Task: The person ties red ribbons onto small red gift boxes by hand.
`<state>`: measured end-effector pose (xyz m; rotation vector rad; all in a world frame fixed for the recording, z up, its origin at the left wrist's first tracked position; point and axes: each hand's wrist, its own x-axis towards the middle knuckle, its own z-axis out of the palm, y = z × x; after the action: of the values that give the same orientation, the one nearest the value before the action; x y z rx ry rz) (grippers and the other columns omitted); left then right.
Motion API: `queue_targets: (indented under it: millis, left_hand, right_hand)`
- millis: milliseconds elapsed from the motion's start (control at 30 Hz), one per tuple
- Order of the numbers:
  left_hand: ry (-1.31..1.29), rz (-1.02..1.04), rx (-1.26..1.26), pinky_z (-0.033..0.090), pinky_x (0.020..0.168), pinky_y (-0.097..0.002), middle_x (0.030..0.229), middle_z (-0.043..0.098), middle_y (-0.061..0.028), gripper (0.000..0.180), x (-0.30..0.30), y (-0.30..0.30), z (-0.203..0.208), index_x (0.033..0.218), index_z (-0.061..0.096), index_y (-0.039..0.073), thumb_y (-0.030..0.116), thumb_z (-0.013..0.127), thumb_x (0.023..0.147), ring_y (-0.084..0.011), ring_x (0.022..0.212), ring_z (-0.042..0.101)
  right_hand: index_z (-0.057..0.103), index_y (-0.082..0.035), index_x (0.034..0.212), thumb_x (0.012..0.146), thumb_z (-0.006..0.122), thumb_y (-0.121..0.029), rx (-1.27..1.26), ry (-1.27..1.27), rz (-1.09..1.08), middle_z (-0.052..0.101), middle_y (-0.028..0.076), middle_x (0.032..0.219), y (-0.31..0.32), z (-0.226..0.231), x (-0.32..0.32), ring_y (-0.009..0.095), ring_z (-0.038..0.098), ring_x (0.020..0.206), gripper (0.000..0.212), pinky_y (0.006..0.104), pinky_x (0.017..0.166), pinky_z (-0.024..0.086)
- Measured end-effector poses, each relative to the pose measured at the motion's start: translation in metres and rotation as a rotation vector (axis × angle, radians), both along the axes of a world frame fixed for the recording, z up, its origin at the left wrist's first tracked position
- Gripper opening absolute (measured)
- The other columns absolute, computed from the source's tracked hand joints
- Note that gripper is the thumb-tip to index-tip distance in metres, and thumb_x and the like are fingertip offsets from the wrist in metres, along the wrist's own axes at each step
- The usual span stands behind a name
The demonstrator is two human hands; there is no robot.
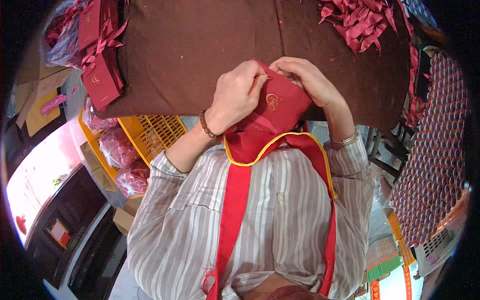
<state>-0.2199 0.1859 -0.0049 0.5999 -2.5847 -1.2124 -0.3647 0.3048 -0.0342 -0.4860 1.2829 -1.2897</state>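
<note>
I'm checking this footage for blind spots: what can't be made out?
Head view, all:
Red packet: its back, hidden by its front.
Right hand: some fingertips, behind its fingers or the packet.
Ribbon pile: far part, cut off by upper edge.
Plastic bags: contents, blurred by crinkled film.

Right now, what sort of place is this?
Likely a small packing or assembly workshop: a hand-held red packet, a heap of red ribbons on the brown-covered table, and plastic bags of red material.

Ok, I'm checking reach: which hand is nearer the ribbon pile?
Right. The right hand is below and left of the ribbon pile; the left hand is farther left and lower.
</note>
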Motion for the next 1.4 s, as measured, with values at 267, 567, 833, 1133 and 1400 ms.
queue_targets:
  millis: [267,567,833,1133,1400]
  left_hand:
    - [0.014,0.041,0.001,0.045,0.059,-0.0407,0.072,0.057,-0.0159,0.008,0.006,-0.010,-0.006,0.079,0.053,0.003,0.010,0.057,0.080,-0.0343,0.069,0.058]
    - [0.023,0.090,-0.081,0.046,0.058,-0.0331,0.073,0.059,-0.0137,0.008,0.007,-0.012,-0.003,0.082,0.058,0.003,0.010,0.060,0.081,-0.0275,0.065,0.059]
    - [0.004,0.061,-0.048,0.046,0.059,-0.0330,0.075,0.060,-0.0140,0.008,0.004,-0.008,0.000,0.083,0.059,0.002,0.010,0.060,0.081,-0.0279,0.067,0.060]
    - [-0.001,0.102,-0.056,0.046,0.057,-0.0376,0.072,0.059,-0.0151,0.008,0.006,-0.018,-0.002,0.080,0.056,0.003,0.010,0.059,0.080,-0.0320,0.066,0.059]
    - [-0.006,0.186,0.017,0.046,0.058,-0.0344,0.072,0.060,-0.0143,0.008,0.019,-0.020,-0.004,0.080,0.059,0.002,0.011,0.060,0.080,-0.0284,0.065,0.060]
  right_hand:
    - [0.062,0.002,0.096,0.088,0.045,-0.017,0.057,-0.221,0.036,0.064,0.006,0.087,-0.001,0.005,-0.001,0.010,0.059,0.080,0.027,0.0223,0.070,0.047]
    - [0.060,0.004,0.104,0.087,0.050,-0.016,-0.050,0.000,0.108,0.063,0.007,0.096,-0.002,0.004,0.000,0.011,0.058,0.088,0.028,0.0232,0.080,0.044]
    - [0.057,0.005,0.109,0.086,0.051,-0.013,0.043,-0.010,0.145,0.062,0.006,0.100,-0.003,0.007,0.001,0.010,0.057,0.090,0.030,0.0223,0.081,0.044]
    - [0.055,0.005,0.112,0.087,0.051,-0.013,0.005,0.012,0.216,0.062,0.005,0.101,-0.010,-0.002,-0.003,0.010,0.057,0.089,0.031,0.0228,0.081,0.044]
    - [0.059,0.005,0.107,0.083,0.054,-0.016,0.020,0.152,0.366,0.064,0.007,0.097,-0.023,0.010,-0.016,0.012,0.057,0.087,0.032,0.0242,0.080,0.044]
